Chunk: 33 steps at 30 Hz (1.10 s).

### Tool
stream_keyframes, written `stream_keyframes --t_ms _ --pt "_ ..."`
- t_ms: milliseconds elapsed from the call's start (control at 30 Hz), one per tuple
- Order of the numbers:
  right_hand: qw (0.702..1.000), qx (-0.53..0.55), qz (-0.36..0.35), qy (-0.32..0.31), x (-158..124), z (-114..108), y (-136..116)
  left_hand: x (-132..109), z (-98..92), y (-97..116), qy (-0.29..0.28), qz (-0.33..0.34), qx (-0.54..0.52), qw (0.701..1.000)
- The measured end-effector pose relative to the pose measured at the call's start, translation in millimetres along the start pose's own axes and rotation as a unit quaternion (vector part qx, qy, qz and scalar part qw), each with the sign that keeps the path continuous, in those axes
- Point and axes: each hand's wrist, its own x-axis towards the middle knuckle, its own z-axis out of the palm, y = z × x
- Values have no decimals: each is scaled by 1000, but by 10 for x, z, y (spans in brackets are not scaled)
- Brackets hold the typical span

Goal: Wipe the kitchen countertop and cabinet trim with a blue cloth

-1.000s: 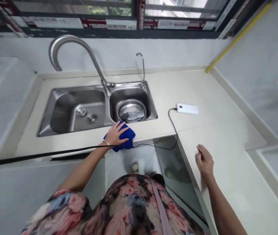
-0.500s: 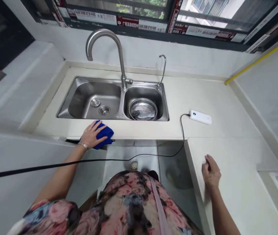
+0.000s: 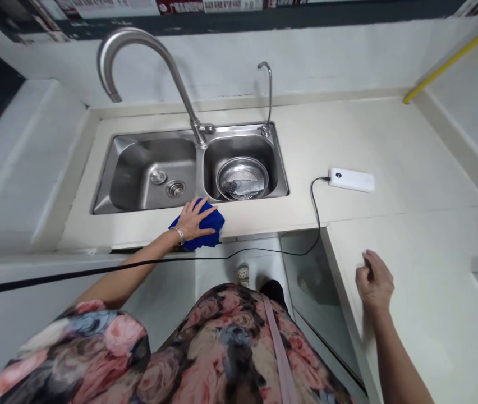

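My left hand (image 3: 191, 219) lies flat, fingers spread, pressing a blue cloth (image 3: 205, 230) onto the pale counter's front strip (image 3: 256, 216) just below the steel double sink (image 3: 138, 171). The cloth hangs partly over the counter edge. My right hand (image 3: 374, 280) rests on the right-hand counter (image 3: 424, 280) near its inner edge, fingers curled loosely under, nothing visible in it.
A steel strainer bowl (image 3: 242, 178) sits in the sink's right basin. A tall curved tap (image 3: 138, 50) and a thin small tap (image 3: 267, 84) rise behind. A white power bank (image 3: 352, 179) lies on the counter, its black cable (image 3: 315, 224) dropping over the edge across my front.
My left hand slid the blue cloth left along the front strip, then back right to below the basins' divider. My right hand stayed on the right counter, its fingers curling in.
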Motion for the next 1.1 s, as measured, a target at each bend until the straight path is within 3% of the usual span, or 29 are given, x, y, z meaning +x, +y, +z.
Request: stream_keyframes --t_ms 267,400,500,600,667,767,867,1000,1100 --pt "998 -12 52 -26 21 -15 -90 658 -36 543 -27 103 -5 994" --pt "999 9 51 -18 52 -27 -97 908 16 975 3 120 -19 993" --pt "999 26 35 -7 45 -42 -75 953 75 1245 47 114 -36 992" --pt "999 34 17 -1 -5 -51 -22 838 130 1259 81 127 -52 987" --pt "999 38 3 1 -43 -45 32 683 153 1099 100 129 -56 985" --pt "999 44 -6 -3 -73 -23 116 332 162 650 116 78 -56 989" --pt "999 48 -11 -4 -80 -4 164 -146 174 43 137 -40 -50 988" --pt "999 45 -6 0 -86 7 190 -798 215 -755 169 -206 -51 963" --pt "999 41 -6 -1 -96 7 198 -1112 208 -1114 183 -314 -73 929"
